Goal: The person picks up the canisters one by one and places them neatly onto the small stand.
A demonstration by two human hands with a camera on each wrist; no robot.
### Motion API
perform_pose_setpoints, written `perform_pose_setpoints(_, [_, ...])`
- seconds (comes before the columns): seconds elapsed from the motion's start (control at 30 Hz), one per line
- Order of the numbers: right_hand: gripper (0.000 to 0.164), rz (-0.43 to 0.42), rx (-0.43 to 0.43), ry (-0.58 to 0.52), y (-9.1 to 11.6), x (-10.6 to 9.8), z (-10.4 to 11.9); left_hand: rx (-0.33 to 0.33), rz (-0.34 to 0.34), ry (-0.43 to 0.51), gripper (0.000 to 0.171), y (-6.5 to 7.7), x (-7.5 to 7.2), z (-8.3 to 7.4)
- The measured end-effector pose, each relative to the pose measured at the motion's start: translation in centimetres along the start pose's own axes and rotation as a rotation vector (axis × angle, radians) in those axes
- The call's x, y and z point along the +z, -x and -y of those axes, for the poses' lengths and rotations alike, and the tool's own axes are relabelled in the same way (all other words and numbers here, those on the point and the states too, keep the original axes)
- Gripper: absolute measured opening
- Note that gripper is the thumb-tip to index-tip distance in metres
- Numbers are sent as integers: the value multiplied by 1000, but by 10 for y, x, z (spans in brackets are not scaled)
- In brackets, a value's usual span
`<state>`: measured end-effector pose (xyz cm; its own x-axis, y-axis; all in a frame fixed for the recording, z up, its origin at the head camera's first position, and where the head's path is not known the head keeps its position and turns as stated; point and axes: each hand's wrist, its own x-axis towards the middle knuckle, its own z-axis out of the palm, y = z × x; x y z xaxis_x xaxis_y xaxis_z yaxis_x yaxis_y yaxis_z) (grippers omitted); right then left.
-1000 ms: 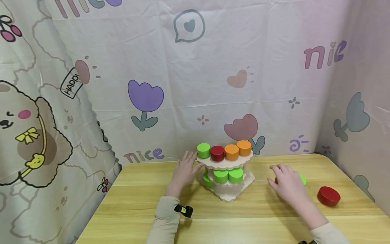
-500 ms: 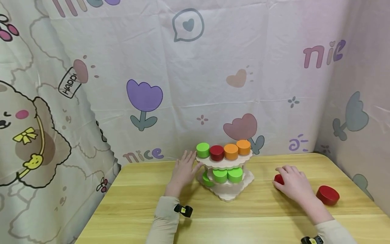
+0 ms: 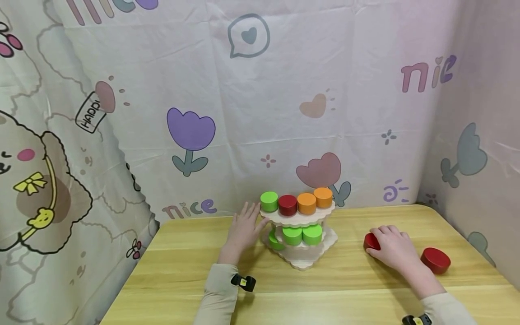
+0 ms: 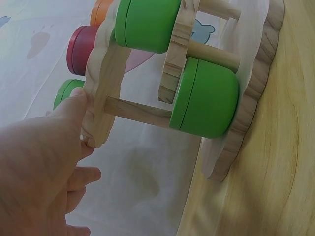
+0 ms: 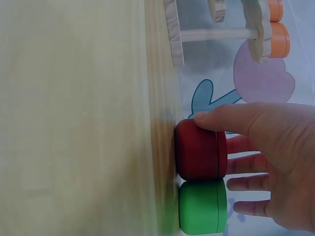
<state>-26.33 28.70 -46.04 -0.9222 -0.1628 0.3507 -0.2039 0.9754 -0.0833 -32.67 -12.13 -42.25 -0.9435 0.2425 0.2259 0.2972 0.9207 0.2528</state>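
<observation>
A pale wooden tiered stand (image 3: 302, 261) with scalloped edges stands on the table. Green, red and orange round blocks sit along its top tier, with several green ones lower down. My left hand (image 3: 242, 228) holds the left corner of the top tier (image 4: 103, 83), thumb on one side and forefinger on the other. To the right of the stand, my right hand (image 3: 392, 246) grips a red round block (image 5: 199, 150), thumb on its near side and fingers behind. A green round block (image 5: 202, 206) stands right beside it, hidden behind the hand in the head view.
Another red round block (image 3: 435, 260) lies to the right of my right hand, near the table's right edge. A printed cloth (image 3: 252, 113) hangs behind the wooden table (image 3: 178, 280) and along both sides.
My right hand has moved a little right and down, and its thumb and fingers have come round the red block. The left hand keeps its place at the stand.
</observation>
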Motion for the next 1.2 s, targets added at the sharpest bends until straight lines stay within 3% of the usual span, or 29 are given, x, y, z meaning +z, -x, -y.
perform_pose_setpoints(0.33, [52,9,1,2,0,1,2,-6,0,21,75,1,2,0])
perform_pose_setpoints(0.8, [54,-18,-18,-25,-3,-12,22,-10,-9,43,75,1,1,0])
perform_pose_setpoints(1.2, [51,-91,-116,2,-2,-25,43,-10,0,45,76,1,1,0])
